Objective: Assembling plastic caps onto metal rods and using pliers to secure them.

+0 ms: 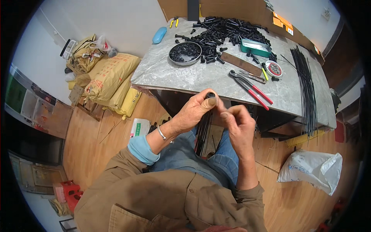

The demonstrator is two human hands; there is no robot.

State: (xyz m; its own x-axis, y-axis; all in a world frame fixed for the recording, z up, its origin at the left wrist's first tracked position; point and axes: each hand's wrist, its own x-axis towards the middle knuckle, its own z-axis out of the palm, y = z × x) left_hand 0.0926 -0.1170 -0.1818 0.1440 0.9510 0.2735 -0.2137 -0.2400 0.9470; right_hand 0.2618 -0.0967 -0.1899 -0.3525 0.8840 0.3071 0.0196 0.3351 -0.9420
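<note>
My left hand (191,111) is closed around a small black cylindrical part (210,94), its round end showing above the thumb and forefinger. Close beside it on the right, my right hand (241,127) has its thumb and forefinger pinched together. What those fingers hold, if anything, is too small and blurred to make out. Both hands are above my lap, just in front of the table edge. On the table beyond them lie red-handled pliers (251,89), tweezers (252,76) and a flat brown bar (241,64).
The grey table (154,75) bears a heap of black parts (228,33), a round tin (170,58), a green box (255,48), a small bowl (274,69) and long black rods (305,91). Yellow sacks (112,81) are stacked left; a white bag (309,170) stands right.
</note>
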